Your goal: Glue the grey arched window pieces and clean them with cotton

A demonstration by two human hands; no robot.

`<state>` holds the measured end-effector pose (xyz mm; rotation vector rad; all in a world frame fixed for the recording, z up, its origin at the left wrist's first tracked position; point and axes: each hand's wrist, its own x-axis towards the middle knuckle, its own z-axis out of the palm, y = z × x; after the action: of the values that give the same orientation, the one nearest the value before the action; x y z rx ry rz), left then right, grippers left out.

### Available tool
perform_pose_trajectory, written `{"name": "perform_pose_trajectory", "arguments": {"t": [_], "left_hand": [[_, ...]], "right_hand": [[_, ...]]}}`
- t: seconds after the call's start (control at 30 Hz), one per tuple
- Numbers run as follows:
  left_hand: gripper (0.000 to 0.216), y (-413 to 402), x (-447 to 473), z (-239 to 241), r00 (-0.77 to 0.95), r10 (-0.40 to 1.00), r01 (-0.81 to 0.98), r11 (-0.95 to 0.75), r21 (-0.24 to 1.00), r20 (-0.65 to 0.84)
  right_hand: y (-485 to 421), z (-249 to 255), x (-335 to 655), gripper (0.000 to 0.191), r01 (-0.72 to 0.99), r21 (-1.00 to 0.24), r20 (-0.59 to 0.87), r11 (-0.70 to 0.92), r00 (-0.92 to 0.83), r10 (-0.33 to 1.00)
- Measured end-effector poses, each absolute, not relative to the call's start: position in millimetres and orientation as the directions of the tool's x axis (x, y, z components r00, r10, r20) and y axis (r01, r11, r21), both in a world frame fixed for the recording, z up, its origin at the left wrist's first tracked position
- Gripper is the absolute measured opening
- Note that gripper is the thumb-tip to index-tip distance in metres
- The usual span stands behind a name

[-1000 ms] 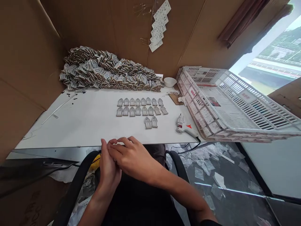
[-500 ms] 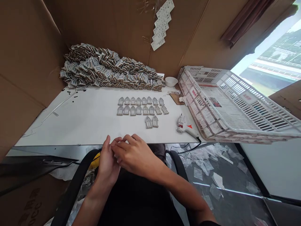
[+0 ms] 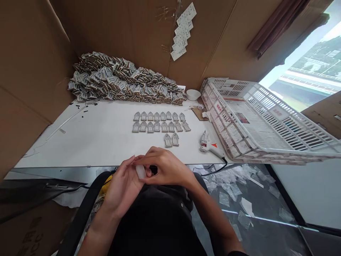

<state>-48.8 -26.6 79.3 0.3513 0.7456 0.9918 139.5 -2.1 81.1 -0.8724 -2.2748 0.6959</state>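
A small, whitish translucent flat piece (image 3: 141, 172) sits between my hands over my lap, just off the table's front edge. My right hand (image 3: 166, 167) pinches it between thumb and fingers. Palm up, my left hand (image 3: 125, 188) cups it from the other side, its fingers curled behind the piece and partly hidden. Beyond my hands, a pair of grey arched window-shaped pieces (image 3: 171, 140) lies side by side on the white table (image 3: 106, 142). Two rows of similar arched pieces (image 3: 157, 126) are laid out farther back. A white glue gun (image 3: 205, 142) rests to the right.
A large heap of arched pieces (image 3: 119, 81) lines the back against cardboard walls (image 3: 119, 32). A white bowl (image 3: 193, 94) stands beside it. At right is a white plastic crate (image 3: 223, 124) lined with newspaper. Clear plastic scraps (image 3: 229, 188) litter the floor. The glue gun's cord (image 3: 218, 171) hangs over the edge.
The right hand has turned and its fingers have parted from the left hand's, so the whitish piece now shows between them. The pieces on the table have stayed put.
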Motion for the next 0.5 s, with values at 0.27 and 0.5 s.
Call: {"name": "perform_pose_trajectory", "arguments": {"t": [0.27,0.5], "left_hand": [[0.042,-29,-38,74,0.359,0.856,-0.563,0.516,0.646,-0.371],[0.045,-31,-39,56,0.325,0.882,-0.497,0.466,0.731,-0.342]], "right_hand": [[-3,83,150,0.043,0.424,-0.663,0.330,0.617,-0.573,0.750],[-5,91,161,0.039,0.465,-0.655,0.326,0.595,-0.537,0.778]]}}
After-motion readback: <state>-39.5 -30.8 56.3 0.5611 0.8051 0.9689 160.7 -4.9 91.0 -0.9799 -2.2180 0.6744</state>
